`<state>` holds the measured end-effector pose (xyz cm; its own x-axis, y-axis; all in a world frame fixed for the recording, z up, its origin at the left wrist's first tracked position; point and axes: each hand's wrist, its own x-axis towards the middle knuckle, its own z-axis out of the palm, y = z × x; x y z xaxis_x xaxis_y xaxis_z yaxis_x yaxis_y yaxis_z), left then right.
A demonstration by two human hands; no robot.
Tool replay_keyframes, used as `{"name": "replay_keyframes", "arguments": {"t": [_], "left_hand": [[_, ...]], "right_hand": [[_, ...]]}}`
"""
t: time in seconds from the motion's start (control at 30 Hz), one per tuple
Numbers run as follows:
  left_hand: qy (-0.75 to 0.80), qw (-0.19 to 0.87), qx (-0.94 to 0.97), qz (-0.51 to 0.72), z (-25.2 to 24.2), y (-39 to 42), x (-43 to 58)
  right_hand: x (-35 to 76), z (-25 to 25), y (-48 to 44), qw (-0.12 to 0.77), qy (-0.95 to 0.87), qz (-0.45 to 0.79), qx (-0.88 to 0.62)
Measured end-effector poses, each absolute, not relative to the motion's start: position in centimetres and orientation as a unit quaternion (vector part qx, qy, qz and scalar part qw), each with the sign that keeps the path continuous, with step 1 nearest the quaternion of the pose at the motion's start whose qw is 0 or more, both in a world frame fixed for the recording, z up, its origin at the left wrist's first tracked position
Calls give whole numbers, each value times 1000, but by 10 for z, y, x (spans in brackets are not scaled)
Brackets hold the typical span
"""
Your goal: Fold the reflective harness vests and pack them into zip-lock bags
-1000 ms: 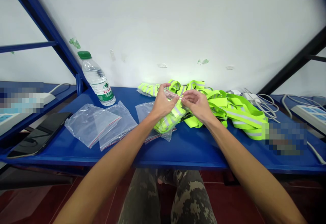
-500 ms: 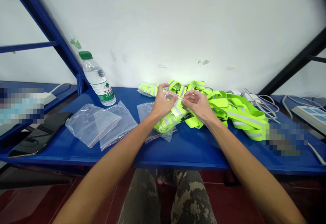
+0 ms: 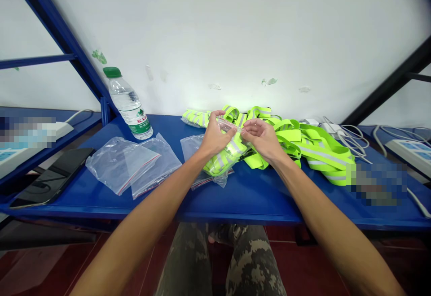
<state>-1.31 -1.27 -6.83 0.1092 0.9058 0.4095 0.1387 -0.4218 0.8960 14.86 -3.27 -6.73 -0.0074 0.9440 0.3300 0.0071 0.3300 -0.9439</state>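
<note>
Between my hands is a clear zip bag [image 3: 222, 161] with a folded neon-yellow reflective strap inside. My left hand [image 3: 216, 135] grips the bag's top edge at its left end, thumb laid along the strip. At the other end of that edge, my right hand [image 3: 261, 138] pinches the plastic between thumb and fingers. Behind and to the right lies a heap of loose reflective straps [image 3: 323, 150], yellow with silver stripes. Another bagged strap [image 3: 195, 117] rests near the wall. Part of a flat zip bag [image 3: 190, 145] shows under my left wrist.
Flat clear zip bags [image 3: 123, 163] lie on the blue table [image 3: 259, 202] to the left. Behind them stands a water bottle [image 3: 131, 107], with a dark phone [image 3: 52, 179] at the left edge. White cables [image 3: 353, 139] and a power strip [image 3: 412, 152] are at right.
My right fingers have shifted very slightly along the bag's top edge. Otherwise the hands, bag and straps look the same.
</note>
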Motion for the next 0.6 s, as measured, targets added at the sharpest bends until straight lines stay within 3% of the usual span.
{"name": "replay_keyframes", "arguments": {"t": [0.6], "left_hand": [[369, 373, 650, 550, -73, -12, -8]], "right_hand": [[147, -65, -34, 560, -605, 380, -419]]}}
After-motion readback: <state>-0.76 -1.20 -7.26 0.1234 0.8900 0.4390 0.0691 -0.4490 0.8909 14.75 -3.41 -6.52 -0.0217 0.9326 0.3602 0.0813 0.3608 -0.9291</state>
